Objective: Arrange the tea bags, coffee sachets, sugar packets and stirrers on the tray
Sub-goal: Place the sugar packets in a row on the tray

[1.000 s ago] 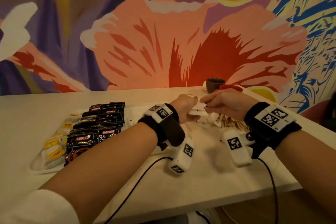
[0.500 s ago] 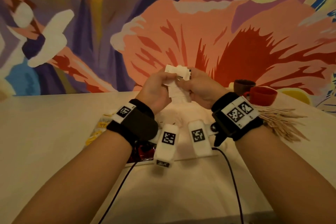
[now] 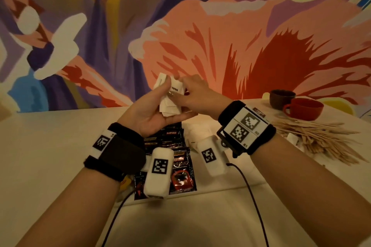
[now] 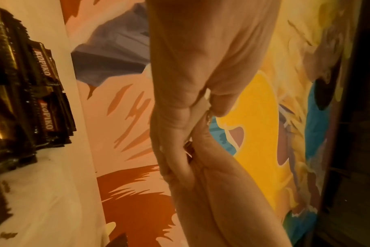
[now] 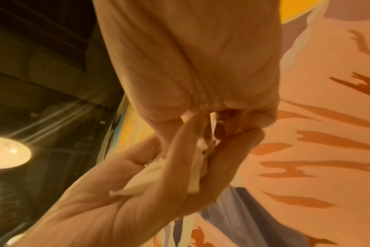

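Note:
A bundle of white sugar packets (image 3: 170,106) is held in the air above the table, between both hands. My left hand (image 3: 176,100) lies palm up under the bundle, its thumb pressed on the top packets. My right hand (image 3: 178,88) pinches the upper packets from the right. The right wrist view shows the packets (image 5: 137,183) fanned across the left palm. Black coffee sachets (image 3: 172,138) lie in rows on the tray (image 3: 220,189), below my left wrist, with more white packets (image 3: 194,130) beside them. A yellow tea bag (image 3: 125,181) peeks out under the left wrist.
A loose heap of wooden stirrers (image 3: 313,138) lies on the table to the right of the tray. Behind it stand a brown cup (image 3: 281,98) and a red cup (image 3: 305,108). A painted wall closes the table's far side. Cables trail from both wrists.
Both hands have risen from the table near the stirrers with the sugar packets. Since half a second ago the left hand has turned palm up under the bundle.

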The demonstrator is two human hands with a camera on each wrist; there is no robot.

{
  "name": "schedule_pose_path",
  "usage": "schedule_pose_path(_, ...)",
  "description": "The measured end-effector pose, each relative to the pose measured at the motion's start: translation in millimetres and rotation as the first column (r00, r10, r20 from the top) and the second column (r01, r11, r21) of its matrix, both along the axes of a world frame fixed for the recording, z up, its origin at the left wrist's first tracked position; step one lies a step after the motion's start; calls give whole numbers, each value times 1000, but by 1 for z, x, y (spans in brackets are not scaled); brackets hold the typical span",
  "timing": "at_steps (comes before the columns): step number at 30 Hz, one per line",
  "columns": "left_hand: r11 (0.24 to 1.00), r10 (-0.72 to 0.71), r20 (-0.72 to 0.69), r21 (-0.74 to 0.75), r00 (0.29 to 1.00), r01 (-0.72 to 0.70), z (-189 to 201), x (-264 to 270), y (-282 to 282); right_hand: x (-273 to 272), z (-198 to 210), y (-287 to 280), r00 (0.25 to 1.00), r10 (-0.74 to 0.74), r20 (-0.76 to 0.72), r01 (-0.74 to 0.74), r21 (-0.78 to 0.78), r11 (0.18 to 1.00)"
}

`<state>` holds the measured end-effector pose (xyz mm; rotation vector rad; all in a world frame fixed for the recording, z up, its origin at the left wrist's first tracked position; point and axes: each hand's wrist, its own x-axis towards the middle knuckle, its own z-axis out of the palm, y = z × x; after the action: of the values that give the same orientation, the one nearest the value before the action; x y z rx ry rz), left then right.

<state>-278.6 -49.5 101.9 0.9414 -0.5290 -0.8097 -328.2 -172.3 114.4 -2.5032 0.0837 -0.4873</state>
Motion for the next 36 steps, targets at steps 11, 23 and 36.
schedule_pose_path(11, 983, 130, 118, 117, 984, -143, -18, 14, 19, -1, -41, -79, 870, -76, -488, -8, -169, 986)
schedule_pose_path(23, 973, 179, 89, 130, 980, -190, -27, 16, 30, 20, -74, -74, 749, -66, -660, -219, -340, 915)
schedule_pose_path(36, 974, 180, 1, 142, 984, -178, -28, 11, 28, 22, -75, -92, 819, -163, -550, -74, -384, 920)
